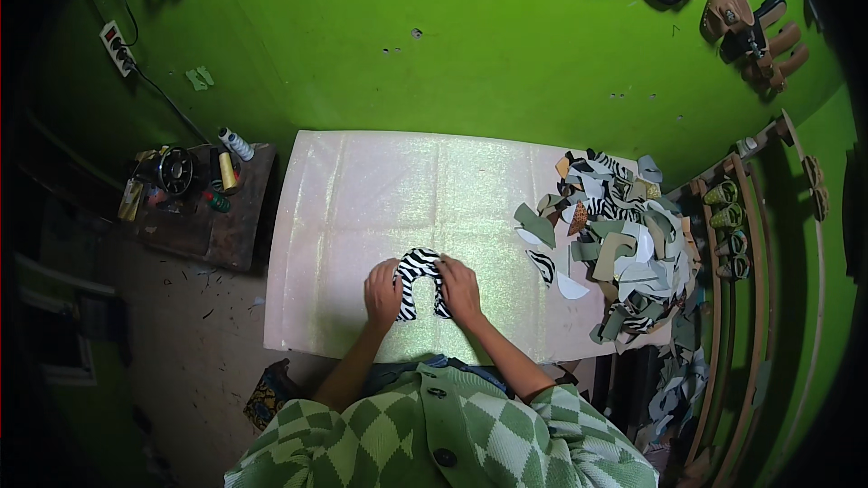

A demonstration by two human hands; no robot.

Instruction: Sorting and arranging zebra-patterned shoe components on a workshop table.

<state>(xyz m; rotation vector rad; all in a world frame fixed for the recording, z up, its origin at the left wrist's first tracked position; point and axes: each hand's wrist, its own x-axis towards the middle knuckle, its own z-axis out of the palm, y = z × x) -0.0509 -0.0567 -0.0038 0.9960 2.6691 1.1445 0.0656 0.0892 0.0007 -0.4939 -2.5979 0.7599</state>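
Observation:
A black-and-white zebra-striped piece [419, 262], cut in a horseshoe shape with its curve toward the far side, is between my hands near the front of the table. My left hand [382, 294] grips its left leg, fingers bent over the edge. On the other side, my right hand [459, 289] holds the right leg the same way. Both thumbs are partly hidden. Under the piece lies a shiny whitish sheet [362, 190] that covers the table.
A heap of offcuts [624, 244], grey, white and zebra-striped, fills the table's right side. Left of the table, a sewing machine [176, 170] and thread spools [228, 172] sit on a dark stand. Sandals [732, 0] hang on the green wall; a wooden rack [719, 325] stands at right.

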